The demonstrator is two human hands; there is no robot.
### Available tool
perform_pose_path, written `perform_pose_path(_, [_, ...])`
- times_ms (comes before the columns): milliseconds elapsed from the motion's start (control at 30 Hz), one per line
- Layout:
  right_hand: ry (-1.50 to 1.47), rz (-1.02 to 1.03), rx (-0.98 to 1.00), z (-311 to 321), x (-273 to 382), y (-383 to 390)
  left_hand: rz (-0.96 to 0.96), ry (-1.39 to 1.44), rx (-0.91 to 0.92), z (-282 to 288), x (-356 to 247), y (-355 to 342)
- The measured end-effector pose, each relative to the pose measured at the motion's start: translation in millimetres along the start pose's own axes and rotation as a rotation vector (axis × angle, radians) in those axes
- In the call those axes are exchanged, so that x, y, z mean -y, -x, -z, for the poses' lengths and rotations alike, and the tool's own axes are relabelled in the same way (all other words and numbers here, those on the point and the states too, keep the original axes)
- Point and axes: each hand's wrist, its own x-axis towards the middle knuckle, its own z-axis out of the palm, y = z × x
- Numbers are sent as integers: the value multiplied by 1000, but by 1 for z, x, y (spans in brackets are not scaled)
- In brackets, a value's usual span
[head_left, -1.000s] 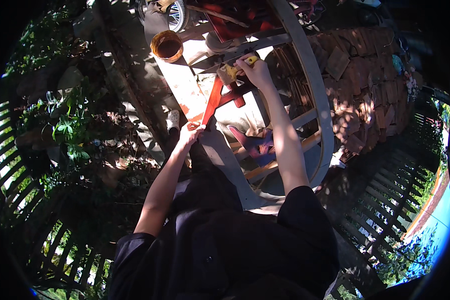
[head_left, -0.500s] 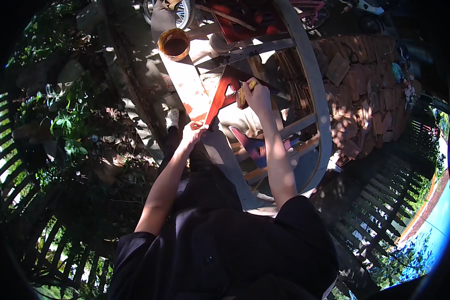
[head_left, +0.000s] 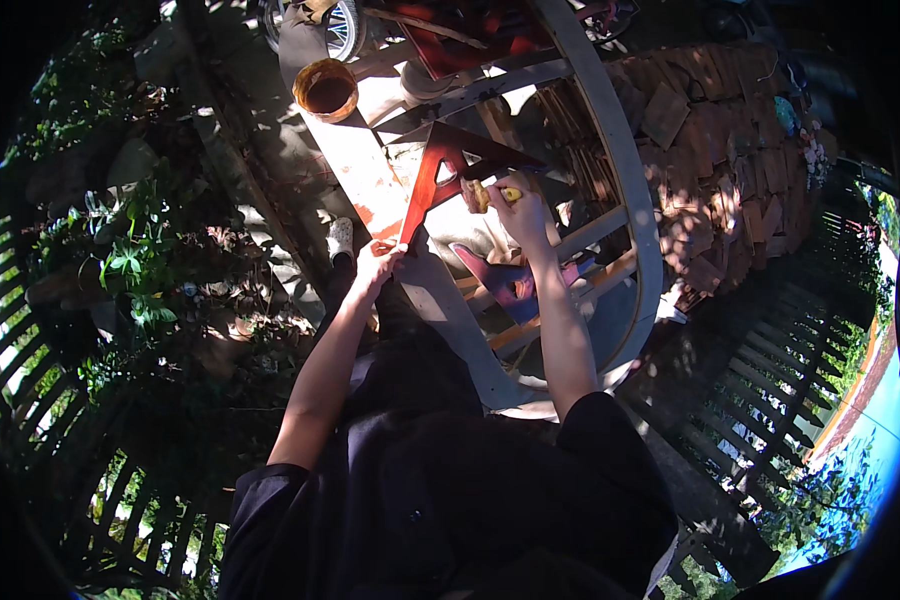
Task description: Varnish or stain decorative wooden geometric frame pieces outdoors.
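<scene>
A glossy red triangular wooden bracket (head_left: 422, 190) with a cut-out in its middle rests across the pale wooden frame. My left hand (head_left: 378, 262) pinches its narrow near end. In my right hand (head_left: 526, 220) is a paintbrush (head_left: 478, 196) with a yellow handle, its stained bristles pointing left beside the bracket's lower edge. Whether the bristles touch the wood I cannot tell. Beyond my left hand, a bowl (head_left: 310, 80) of dark reddish-brown liquid stands on the frame's board, its rim smeared yellowish. A second bracket (head_left: 508, 280), reddish and bluish in the light, lies beneath my right forearm.
The oval pale frame (head_left: 622, 140) with crossbars surrounds the work. Stacked reddish tiles or bricks (head_left: 720, 180) fill the right side. Red-painted pieces (head_left: 470, 40) and a spoked wheel (head_left: 342, 28) are at the far end. Plants (head_left: 130, 260) grow at left; slatted fences stand both sides.
The brush has swung from pointing downward to pointing left, and my right hand has lowered slightly relative to the bracket. My left hand keeps its pinch. The whole view has shifted a little.
</scene>
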Motion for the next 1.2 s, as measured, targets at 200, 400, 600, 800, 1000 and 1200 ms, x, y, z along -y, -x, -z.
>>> perform_pose_path(200, [-246,-76,-20,7,-4,5,-3,21,18,5,2,-2])
perform_pose_path(400, [-425,-118,-198,-7,-20,-32,35,-39,11,5,-3,1])
perform_pose_path(600, [392,-95,41,19,12,-77,-10,-48,-20,10,-3,4])
perform_pose_path(800, [410,-78,-12,-21,6,-147,-28,67,48,6,1,-1])
perform_pose_path(1000, [659,-274,544,-104,36,-166,-37,153,19,-3,7,-6])
perform_pose_path(1200, [708,-306,550,-106,41,-156,-121,267,30,-7,25,-11])
